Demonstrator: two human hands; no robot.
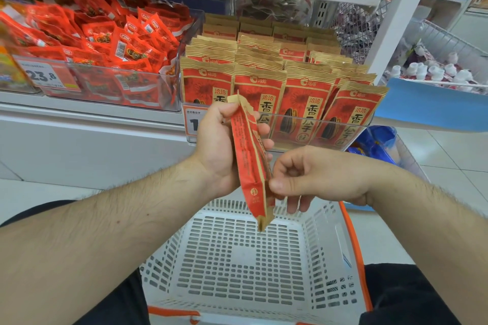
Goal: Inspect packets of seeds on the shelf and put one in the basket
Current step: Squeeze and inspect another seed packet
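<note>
Both forearms reached forward from the lower corners, meeting over the white basket (237, 258). Left hand (219, 145) was raised, palm toward centre, fingers and thumb curled round the upper part of one seed packet (250, 163). Packet stood nearly upright, edge-on to the camera, its lower end hanging above the basket's far rim. Right hand (314, 177) sat lower, knuckles up, thumb and forefinger pinching the packet's lower edge. Behind, the rest of the seed packets (303, 103) stood in rows in a clear shelf bin (351, 137).
</note>
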